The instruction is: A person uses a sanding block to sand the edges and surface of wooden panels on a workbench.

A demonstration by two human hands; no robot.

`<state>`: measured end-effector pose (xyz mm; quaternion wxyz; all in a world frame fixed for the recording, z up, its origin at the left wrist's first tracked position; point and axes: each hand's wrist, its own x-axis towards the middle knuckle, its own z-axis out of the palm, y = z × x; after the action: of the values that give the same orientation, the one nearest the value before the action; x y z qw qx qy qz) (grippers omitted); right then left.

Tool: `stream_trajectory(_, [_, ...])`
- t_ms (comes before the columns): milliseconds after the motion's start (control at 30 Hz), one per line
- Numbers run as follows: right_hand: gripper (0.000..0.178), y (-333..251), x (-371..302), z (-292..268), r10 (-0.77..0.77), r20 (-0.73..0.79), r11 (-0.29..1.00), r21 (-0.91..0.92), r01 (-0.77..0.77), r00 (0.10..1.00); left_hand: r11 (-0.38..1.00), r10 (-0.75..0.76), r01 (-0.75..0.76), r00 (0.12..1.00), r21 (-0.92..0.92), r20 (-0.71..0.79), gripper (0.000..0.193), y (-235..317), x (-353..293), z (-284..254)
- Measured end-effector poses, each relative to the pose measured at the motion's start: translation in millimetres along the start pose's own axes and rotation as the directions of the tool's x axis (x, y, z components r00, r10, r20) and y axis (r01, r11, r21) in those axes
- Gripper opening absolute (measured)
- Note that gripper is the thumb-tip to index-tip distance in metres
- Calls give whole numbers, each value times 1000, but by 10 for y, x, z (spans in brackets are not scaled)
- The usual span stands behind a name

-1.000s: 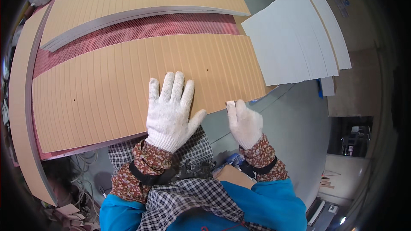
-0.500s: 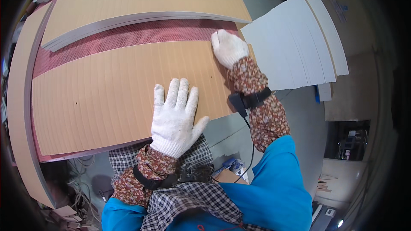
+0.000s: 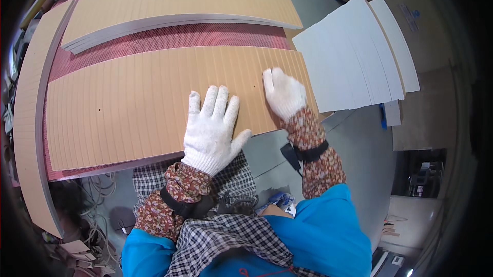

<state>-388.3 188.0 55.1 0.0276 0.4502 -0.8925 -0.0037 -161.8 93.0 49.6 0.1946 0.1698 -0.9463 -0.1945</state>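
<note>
A wood-grain board (image 3: 128,107) with two small dark holes lies flat in front of me on a red textured surface (image 3: 169,35). My left hand (image 3: 210,128), in a white knit glove, rests palm down near the board's near edge with its fingers spread. Over the right end of the board is my right hand (image 3: 285,94), also gloved, its fingers curled closed. Whatever may be inside those fingers is hidden.
Beyond the board lies a stack of similar boards (image 3: 179,2). Another long board (image 3: 38,107) runs along the left side. White panels (image 3: 354,56) are stacked at the right. Cables (image 3: 100,195) and scraps (image 3: 77,248) lie below the table at the lower left.
My right hand has come from the board's far right edge toward me, staying closed. My left hand keeps its place on the board. The whole view has shifted slightly.
</note>
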Motion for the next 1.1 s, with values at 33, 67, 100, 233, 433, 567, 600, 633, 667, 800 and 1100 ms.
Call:
stream_trajectory(33, [33,-33,-178,-19,-1,1,1000,5,1,1000,1000,-1,1,1000,4,3,75,-15,-6,-13])
stream_trajectory(67, [28,-82,-364,-64,-66,-27,998,-26,65,997,1000,-8,8,1000,11,6,74,-30,-11,-28])
stream_trajectory(100, [23,-107,-546,-125,-127,-55,990,-67,123,990,1000,-9,9,1000,13,4,73,-23,-6,-42])
stream_trajectory(233, [16,-167,-1126,-192,-51,-23,998,-38,50,998,1000,-5,6,1000,16,-16,74,-13,-6,-11])
stream_trajectory(433, [21,-193,-1581,-103,81,-50,986,153,-73,995,999,-9,8,1000,33,23,75,9,-3,-27])
stream_trajectory(567, [27,-324,-1546,-176,135,-93,964,242,-109,986,999,1,-2,1000,37,23,75,9,-10,-27])
stream_trajectory(600, [25,-345,-1513,-170,113,-96,969,231,-88,989,999,-4,3,1000,38,26,75,7,-3,-31])
stream_trajectory(633, [22,-356,-1492,-168,90,-97,973,220,-67,991,999,-10,9,1000,39,28,75,3,2,-33])
stream_trajectory(667, [22,-365,-1481,-180,91,-99,973,221,-67,991,999,-9,8,1000,40,27,75,-4,5,-29])
stream_trajectory(800, [15,-323,-1465,-183,-46,-63,998,31,48,997,1000,-5,4,1000,30,15,76,-3,3,-7])
stream_trajectory(1100, [15,-303,-1059,-249,-102,22,994,-32,103,995,1000,-23,22,999,18,36,76,5,1,-29])
